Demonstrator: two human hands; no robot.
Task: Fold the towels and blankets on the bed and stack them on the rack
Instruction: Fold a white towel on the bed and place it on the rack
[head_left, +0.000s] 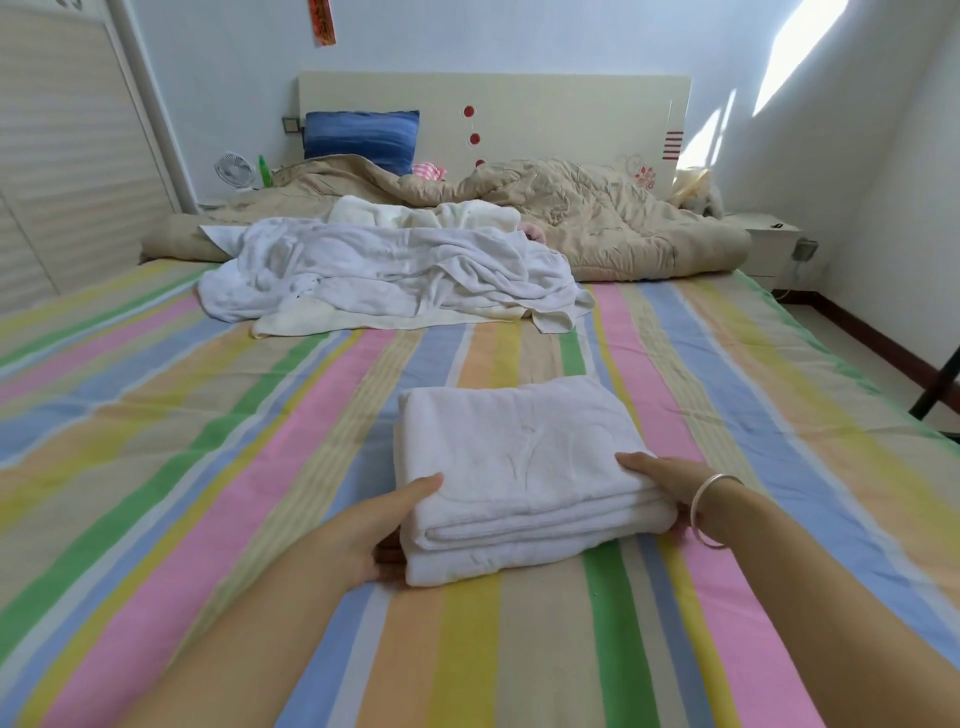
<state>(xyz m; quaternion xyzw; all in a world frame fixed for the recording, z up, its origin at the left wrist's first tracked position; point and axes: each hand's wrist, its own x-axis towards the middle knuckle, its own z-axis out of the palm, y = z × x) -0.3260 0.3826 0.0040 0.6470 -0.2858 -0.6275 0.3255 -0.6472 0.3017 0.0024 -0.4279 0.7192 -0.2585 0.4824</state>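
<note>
Folded towel: the thick white terry towel, folded into a layered rectangle (519, 467), lies flat on the pastel-striped bed sheet (208, 467), near the foot of the bed and right in front of the person.
Left hand: the left hand (387, 525) grips the near left corner, with the thumb on top and the fingers tucked under the stack.
Right hand: the right hand (657, 475) holds the near right edge with the thumb laid on top. Its fingers are hidden by the towel and are probably beneath it. A silver bangle (701, 512) sits on that wrist.
Weight and feel: it looks soft and limp, light to moderate in weight and not fragile. The pile is rough enough that it should not slip from bare hands.
Where to hold: support from under both sides, thumbs clamping the layers from above, looks best. The near edge shows several loose layers, so the grip should take in all of them.
Risk: lifted by one corner or by the top layer alone, the fold would likely sag open and need redoing.
Left to fold: a rumpled heap of white and cream towels and blankets (395, 275) lies further up the bed, well apart from the folded one and in front of a crumpled beige quilt (597, 223).
Rack: not clearly in view. A dark slanted bar (935, 384) at the right edge may belong to it, but I cannot tell.
</note>
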